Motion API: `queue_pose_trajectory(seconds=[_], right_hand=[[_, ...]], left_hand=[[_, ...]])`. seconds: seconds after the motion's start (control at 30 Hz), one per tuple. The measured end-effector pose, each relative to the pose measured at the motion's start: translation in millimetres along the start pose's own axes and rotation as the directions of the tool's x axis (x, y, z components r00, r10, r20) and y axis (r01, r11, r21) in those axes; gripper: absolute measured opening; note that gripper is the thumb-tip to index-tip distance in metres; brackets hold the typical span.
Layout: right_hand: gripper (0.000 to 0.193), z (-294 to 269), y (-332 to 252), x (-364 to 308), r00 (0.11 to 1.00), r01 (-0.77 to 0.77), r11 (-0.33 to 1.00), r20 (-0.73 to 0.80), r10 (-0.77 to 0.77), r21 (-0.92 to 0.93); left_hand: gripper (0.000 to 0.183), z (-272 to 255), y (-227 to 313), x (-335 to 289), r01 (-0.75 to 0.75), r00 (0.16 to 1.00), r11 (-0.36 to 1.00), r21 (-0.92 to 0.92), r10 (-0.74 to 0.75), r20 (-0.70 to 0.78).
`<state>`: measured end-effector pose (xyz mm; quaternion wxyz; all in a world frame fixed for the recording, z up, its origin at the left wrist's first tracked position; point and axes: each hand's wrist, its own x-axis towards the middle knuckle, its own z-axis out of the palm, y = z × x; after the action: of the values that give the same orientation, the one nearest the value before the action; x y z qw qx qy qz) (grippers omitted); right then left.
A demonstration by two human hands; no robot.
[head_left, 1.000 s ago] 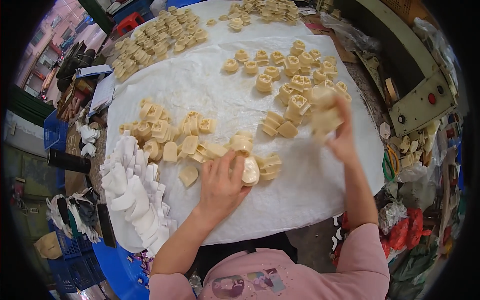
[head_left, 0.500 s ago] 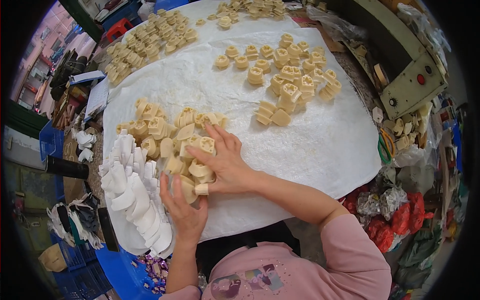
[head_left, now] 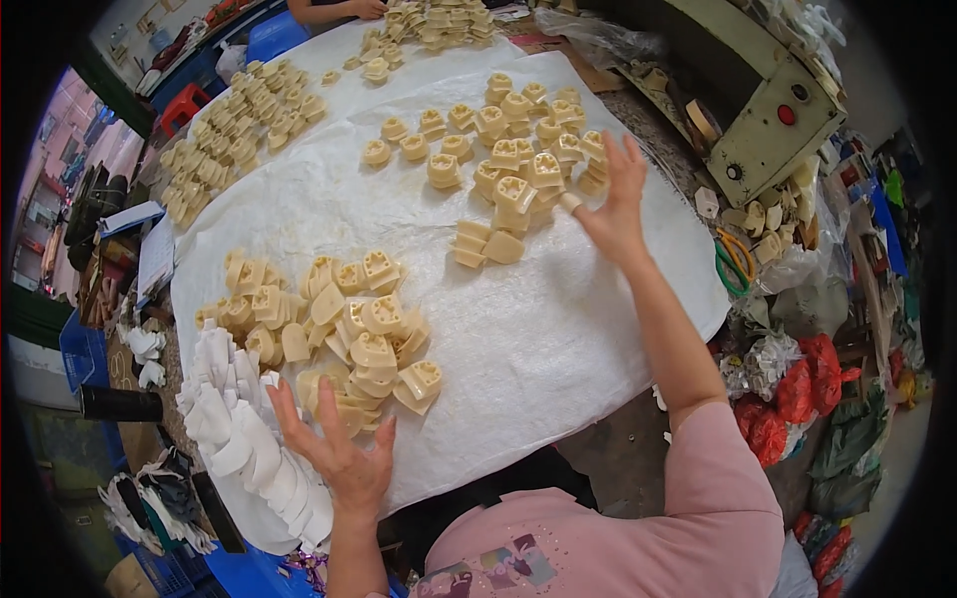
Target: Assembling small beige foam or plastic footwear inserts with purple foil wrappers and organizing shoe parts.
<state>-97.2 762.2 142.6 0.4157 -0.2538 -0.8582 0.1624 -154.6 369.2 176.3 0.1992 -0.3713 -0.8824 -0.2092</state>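
Observation:
My left hand (head_left: 344, 460) is open, fingers spread, at the near edge of a pile of cream moulded pieces (head_left: 377, 351) with hollow, ribbed tops. Its fingertips overlap the lowest pieces; whether they touch I cannot tell. Reaching far to the right, my right hand (head_left: 616, 214) has its fingers apart beside a second cluster of the same pieces (head_left: 512, 197). A pale band (head_left: 569, 202) wraps its thumb. Both piles lie on a white sheet (head_left: 478, 349) over the table. White curved pieces (head_left: 249, 419) are heaped left of my left hand.
More cream pieces (head_left: 239, 125) stand in rows at the far left and in a far stack (head_left: 439, 25). Another person's hand (head_left: 369, 8) rests at the far edge. A green machine box (head_left: 778, 130) stands at right, near coloured rings (head_left: 735, 261) and red bags (head_left: 795, 394).
My right hand has left the near pile and swung right and away to the far cluster. My left hand has opened and drawn back slightly. The whole view has shifted; another person's arm now shows.

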Motion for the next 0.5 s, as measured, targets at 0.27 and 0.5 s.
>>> queue_pose_trajectory(seconds=[0.27,0.5], right_hand=[[0.091,28.2,77.9,15.5,0.971,-0.138,0.983,0.212,0.110,0.120],[0.085,35.4,81.0,42.7,0.970,-0.158,0.987,0.186,0.156,-0.002]], left_hand=[[0.087,6.4,65.0,95.7,-0.156,0.940,0.942,-0.297,0.234,0.248],[0.092,103.0,130.3,165.7,-0.186,0.874,0.952,-0.243,0.274,0.402]])
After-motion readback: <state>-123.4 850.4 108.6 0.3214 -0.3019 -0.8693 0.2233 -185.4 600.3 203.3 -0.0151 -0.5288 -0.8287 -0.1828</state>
